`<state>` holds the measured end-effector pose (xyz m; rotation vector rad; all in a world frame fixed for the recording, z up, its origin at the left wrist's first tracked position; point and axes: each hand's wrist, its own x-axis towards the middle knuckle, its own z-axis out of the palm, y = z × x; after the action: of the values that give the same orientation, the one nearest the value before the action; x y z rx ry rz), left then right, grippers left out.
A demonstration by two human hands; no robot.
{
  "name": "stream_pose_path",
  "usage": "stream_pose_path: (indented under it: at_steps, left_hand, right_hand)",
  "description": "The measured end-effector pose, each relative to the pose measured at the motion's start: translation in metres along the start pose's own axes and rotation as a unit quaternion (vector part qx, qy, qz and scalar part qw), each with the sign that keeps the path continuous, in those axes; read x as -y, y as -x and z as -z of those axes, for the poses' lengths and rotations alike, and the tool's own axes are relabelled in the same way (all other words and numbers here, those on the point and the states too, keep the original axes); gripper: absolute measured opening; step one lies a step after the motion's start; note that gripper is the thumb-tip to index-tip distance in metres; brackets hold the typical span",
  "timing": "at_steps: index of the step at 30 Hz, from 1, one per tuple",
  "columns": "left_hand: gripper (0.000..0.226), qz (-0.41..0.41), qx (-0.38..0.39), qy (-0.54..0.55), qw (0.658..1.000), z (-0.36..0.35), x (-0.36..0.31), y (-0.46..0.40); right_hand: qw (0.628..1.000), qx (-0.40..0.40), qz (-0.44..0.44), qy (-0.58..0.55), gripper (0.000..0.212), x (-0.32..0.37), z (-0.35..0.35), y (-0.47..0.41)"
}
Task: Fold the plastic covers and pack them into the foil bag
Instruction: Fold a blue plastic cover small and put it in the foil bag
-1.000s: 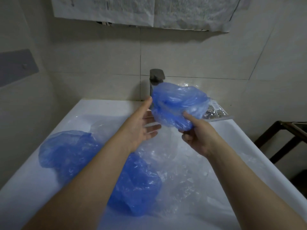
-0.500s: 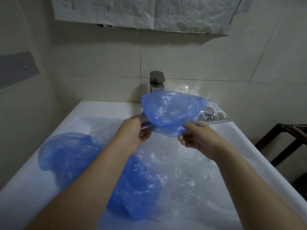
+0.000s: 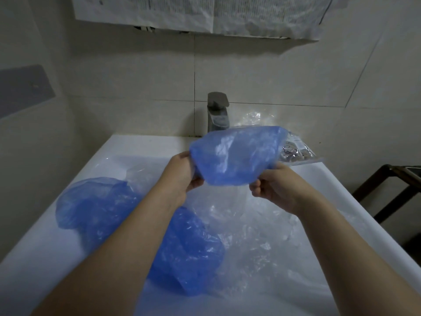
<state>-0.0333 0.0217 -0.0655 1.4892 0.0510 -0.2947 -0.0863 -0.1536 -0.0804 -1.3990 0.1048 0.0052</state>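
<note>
Tiled wall [image 3: 136, 76] behind, faucet [image 3: 217, 112] beyond the hands. White sink [image 3: 141, 147] below them, strewn with clear plastic [image 3: 262, 236] and loose blue covers [image 3: 109, 201]. Folded blue cover [image 3: 237, 156] pinched between left hand [image 3: 182, 176] and right hand [image 3: 275, 185]. Foil bag [image 3: 296, 152] just beyond right hand.

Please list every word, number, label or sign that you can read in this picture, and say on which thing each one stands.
No text here can be read.
Paper sheets on the wall: dense printed lines, too small and blurred.
Foil bag behind the held blue cover: faint marks near its top, unreadable.
Faucet, other blue covers and clear plastic: no lettering visible.
</note>
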Motion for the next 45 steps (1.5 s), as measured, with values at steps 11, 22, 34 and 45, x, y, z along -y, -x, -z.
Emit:
stream_pose_path:
  at_steps: [11, 22, 34, 45]
  left_hand:
    - [0.023, 0.012, 0.167, 0.294, 0.941, 0.002, 0.002, 0.008]
    - [0.014, -0.014, 0.091, 0.036, 0.995, -0.003, 0.011, 0.004]
    - [0.030, -0.013, 0.217, 0.189, 0.958, 0.008, -0.001, 0.010]
    - [0.054, -0.304, -0.025, -0.289, 0.907, 0.001, 0.008, 0.008]
  right_hand:
    - [0.964, 0.060, 0.045, -0.256, 0.011, 0.012, 0.005, 0.005]
    - [0.995, -0.087, 0.023, -0.051, 0.026, 0.005, 0.014, -0.004]
    - [0.940, 0.068, -0.015, -0.334, 0.044, 0.013, 0.035, -0.002]
    - [0.951, -0.096, 0.149, 0.251, 0.038, 0.015, 0.041, 0.005]
